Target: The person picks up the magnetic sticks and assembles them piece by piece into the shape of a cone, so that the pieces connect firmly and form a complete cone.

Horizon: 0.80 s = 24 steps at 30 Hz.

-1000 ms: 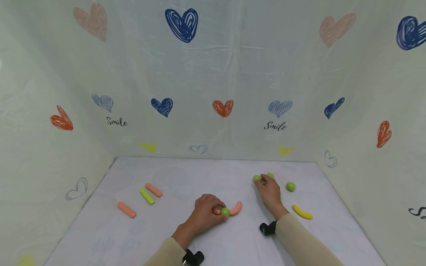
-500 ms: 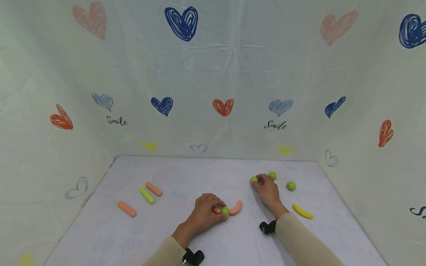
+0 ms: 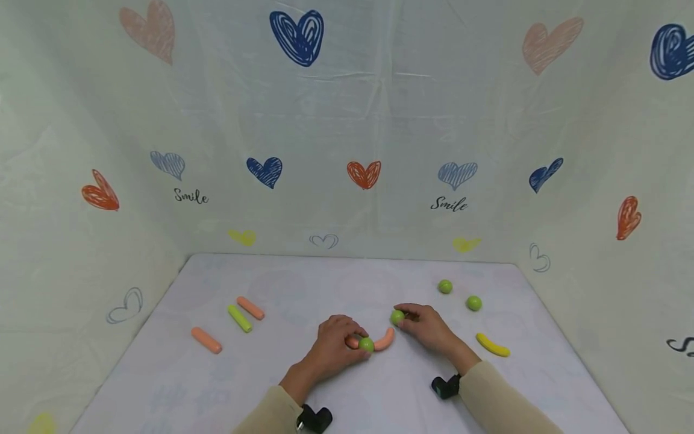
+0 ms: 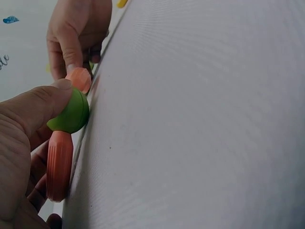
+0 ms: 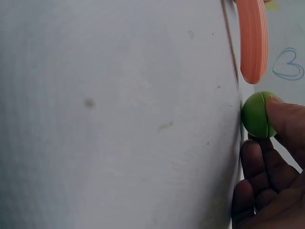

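In the head view my left hand (image 3: pixel 336 345) pinches a green ball (image 3: pixel 366 345) between thumb and fingers. Joined to or touching this ball are a curved orange stick (image 3: pixel 385 340) on its right and another orange stick (image 4: pixel 60 167) on its other side, which the fingers partly cover. My right hand (image 3: pixel 428 329) grips a second green ball (image 3: pixel 397 317) by thumb and fingertips. That ball is just beyond the curved stick's upraised end; in the right wrist view a small gap shows between them.
On the white table (image 3: pixel 325 280), a lime green stick (image 3: pixel 240 319) lies at the left between two orange sticks, one nearer (image 3: pixel 206 340) and one farther (image 3: pixel 250 308). Two loose green balls, one farther back (image 3: pixel 445 286) and one nearer (image 3: pixel 474 303), and a curved yellow stick (image 3: pixel 493 345) lie at the right.
My right hand has carried its green ball leftward and nearer, away from the other loose balls, to the curved orange stick's end. The left hand and its pieces have stayed in place.
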Each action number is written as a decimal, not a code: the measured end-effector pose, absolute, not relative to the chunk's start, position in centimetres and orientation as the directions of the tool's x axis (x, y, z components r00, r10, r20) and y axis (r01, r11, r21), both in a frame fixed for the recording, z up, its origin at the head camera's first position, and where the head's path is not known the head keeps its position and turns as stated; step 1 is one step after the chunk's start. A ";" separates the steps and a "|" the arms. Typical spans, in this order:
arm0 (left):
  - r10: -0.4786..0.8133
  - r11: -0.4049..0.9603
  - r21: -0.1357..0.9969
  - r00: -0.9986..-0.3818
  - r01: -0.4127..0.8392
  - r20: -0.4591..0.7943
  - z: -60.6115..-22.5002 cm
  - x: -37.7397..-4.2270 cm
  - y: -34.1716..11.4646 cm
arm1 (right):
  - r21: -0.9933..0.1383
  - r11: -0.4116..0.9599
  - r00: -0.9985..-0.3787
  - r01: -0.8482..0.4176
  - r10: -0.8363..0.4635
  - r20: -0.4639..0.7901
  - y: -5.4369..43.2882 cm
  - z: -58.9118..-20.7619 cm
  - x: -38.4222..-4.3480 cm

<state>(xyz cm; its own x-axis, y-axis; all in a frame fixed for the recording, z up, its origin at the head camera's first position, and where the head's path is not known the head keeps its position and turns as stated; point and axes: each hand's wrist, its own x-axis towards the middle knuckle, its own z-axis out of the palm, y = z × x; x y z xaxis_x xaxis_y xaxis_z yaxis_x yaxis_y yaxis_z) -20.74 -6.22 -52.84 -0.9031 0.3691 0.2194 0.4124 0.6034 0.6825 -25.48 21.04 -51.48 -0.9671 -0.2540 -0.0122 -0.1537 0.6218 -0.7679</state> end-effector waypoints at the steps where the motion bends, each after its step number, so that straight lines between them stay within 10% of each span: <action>1: 0.370 0.604 0.682 -0.903 0.413 0.219 -52.8 -20.7 -6.2 | -0.771 0.614 -0.959 -0.170 -0.285 -0.015 21.1 -51.4 -25.3; 24: 0.400 0.589 0.707 -0.901 0.392 0.166 -52.9 -20.8 -6.4 | -0.768 0.592 -0.914 -0.244 -0.406 -0.023 21.4 -51.0 -24.7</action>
